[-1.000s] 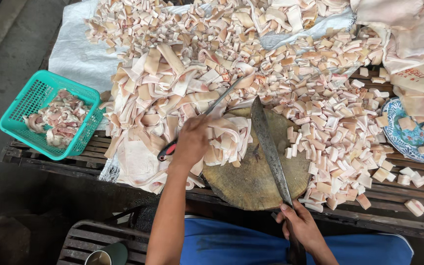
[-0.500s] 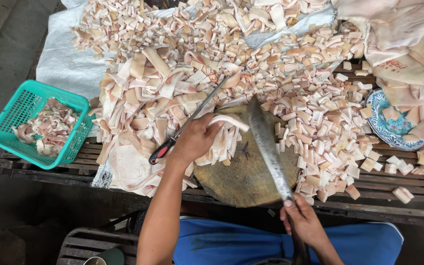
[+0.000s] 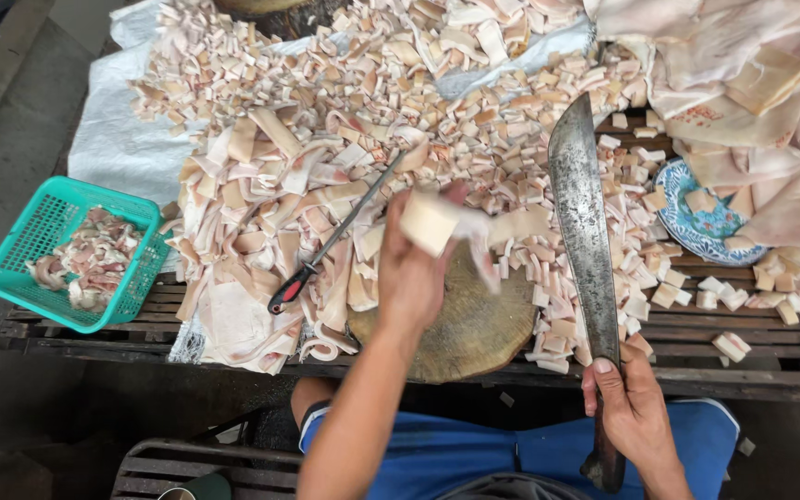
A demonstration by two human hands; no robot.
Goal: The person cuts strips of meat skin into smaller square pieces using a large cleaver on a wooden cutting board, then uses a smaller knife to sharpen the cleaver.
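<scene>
Two hands at work, both coming in from the 6 o'clock edge. Nearest to the camera, the right hand [image 3: 636,417] is wrapped tight around the dark handle of a big cleaver [image 3: 583,222], fingers curled closed, and the long worn blade runs up toward 12 o'clock with its tip over the pile of cut bits. Just left of that, the left hand [image 3: 414,273] is lifted over the round wooden chopping block [image 3: 474,329], fingers pressed together around a pale strip of pork skin [image 3: 460,227]. One blunt end of the strip pokes out near the thumb, the rest trails off toward 3 o'clock, above the block, close to the cleaver blade but not touching it as far as I can tell.

At about 9 o'clock from the left hand, a sharpening steel [image 3: 331,239] with a red and black handle lies diagonally on a heap of long uncut strips. Farther out at 9 o'clock sits a teal plastic basket [image 3: 16,259] with some pinkish scraps in it, on the edge of the slatted wooden bench [image 3: 752,380]. Over at 3 o'clock there's a blue patterned plate [image 3: 696,231], half buried. Way back toward 12 o'clock, small chopped pieces [image 3: 326,74] everywhere, spread on a white sack [image 3: 113,139].
</scene>
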